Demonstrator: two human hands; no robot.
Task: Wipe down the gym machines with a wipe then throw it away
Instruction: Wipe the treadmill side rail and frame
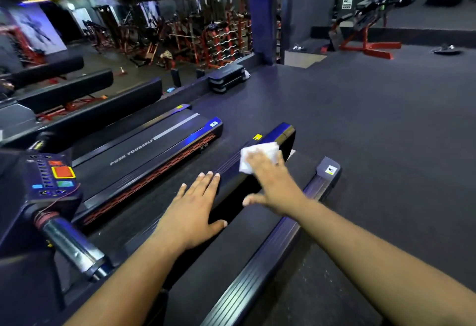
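Pressing a white wipe (258, 156) flat against the left side rail (231, 168) of the near treadmill (257, 235), the right hand (273, 184) lies palm down on the wipe with fingers extended, thumb splayed toward the belt; wipe sits near the rear end of that rail, just short of a yellow sticker (257, 137); left hand (192, 209) rests flat and relaxed on the same rail closer to the camera, fingers straight, holding nothing; right side rail (270, 261) runs parallel, untouched; a second treadmill (154, 145) printed PUSH YOURSELF stands to the left; control console (51, 178) with an orange button at left edge; stacked step platform (226, 78) beyond; background blurred.
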